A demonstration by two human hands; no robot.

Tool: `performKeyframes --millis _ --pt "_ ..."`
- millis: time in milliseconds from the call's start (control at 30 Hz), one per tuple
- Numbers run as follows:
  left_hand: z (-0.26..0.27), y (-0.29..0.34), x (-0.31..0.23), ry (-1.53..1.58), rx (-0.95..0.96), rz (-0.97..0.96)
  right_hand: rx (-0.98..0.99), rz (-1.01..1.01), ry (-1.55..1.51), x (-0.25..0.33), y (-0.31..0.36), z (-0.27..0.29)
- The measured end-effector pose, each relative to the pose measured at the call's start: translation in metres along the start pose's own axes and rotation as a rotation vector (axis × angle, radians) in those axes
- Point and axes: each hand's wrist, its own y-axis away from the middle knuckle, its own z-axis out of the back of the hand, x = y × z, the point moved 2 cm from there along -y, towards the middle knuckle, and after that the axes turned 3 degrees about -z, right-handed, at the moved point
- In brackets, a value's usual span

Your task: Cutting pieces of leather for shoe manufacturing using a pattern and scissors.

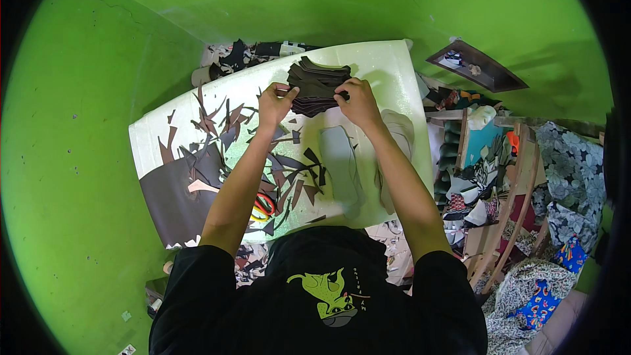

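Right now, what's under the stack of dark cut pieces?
White tabletop shows around the dark stack, between the left hand and right hand. Directly beneath is covered, so I can't tell what's there.

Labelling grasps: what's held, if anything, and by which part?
A dark piece, over the stack: left hand grips its left end, right hand its right end.

green walls (85, 131) stand around; grey floral cloth (572, 161) hangs near wooden rails (502, 230).
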Motion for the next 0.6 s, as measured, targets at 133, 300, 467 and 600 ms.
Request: performKeyframes --millis 133,300,467,600 --pt "0.005 0.007 0.010 -0.036 -0.056 -0.001 0.018 0.019 0.030 0.015 0.008 0.005" --pt "0.023 0.036 0.027 0.036 -0.203 -0.068 -0.005 0.047 0.017 0.046 0.027 0.002" --pt "0.066 0.069 0.036 0.177 -0.249 -0.187 -0.047 0.154 -0.032 0.093 0.042 -0.006" --pt "0.110 0.096 0.051 0.221 -0.269 -0.129 -0.031 0.176 -0.044 0.134 0.058 -0.028"
